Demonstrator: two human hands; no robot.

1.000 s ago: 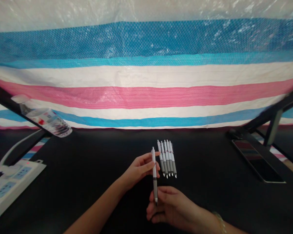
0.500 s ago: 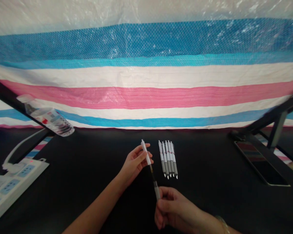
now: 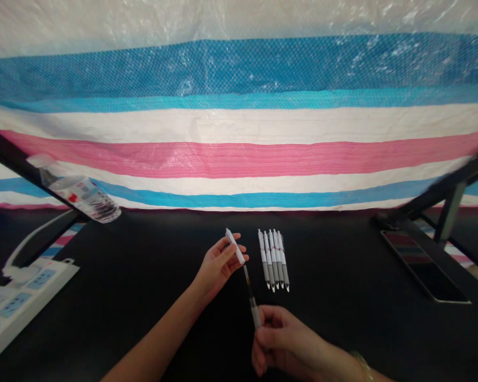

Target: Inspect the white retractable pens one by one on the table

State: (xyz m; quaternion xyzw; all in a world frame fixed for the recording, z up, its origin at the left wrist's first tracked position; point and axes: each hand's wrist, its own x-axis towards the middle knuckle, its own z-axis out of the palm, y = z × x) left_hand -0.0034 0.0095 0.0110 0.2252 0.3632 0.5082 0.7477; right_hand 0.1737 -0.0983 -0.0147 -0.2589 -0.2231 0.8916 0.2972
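My left hand pinches the white upper pen barrel between thumb and fingers, its clicker end pointing up and away. Lower down, my right hand is closed on the grey grip section of the pen. From that section a thin ink refill sticks out toward the white barrel. The refill's tip lies just below the barrel's open end, with a small gap between them. Several white-and-grey click pens lie side by side on the table to the right of my left hand, tips toward me.
A white power strip with a plugged-in cable sits at the left of the black table. A plastic bottle leans by the left frame bar. At the right lies a phone. Striped sheeting hangs behind.
The white barrel in my left hand has shifted slightly up and left, off the end of the refill. My right hand with the grip section stays nearly still.
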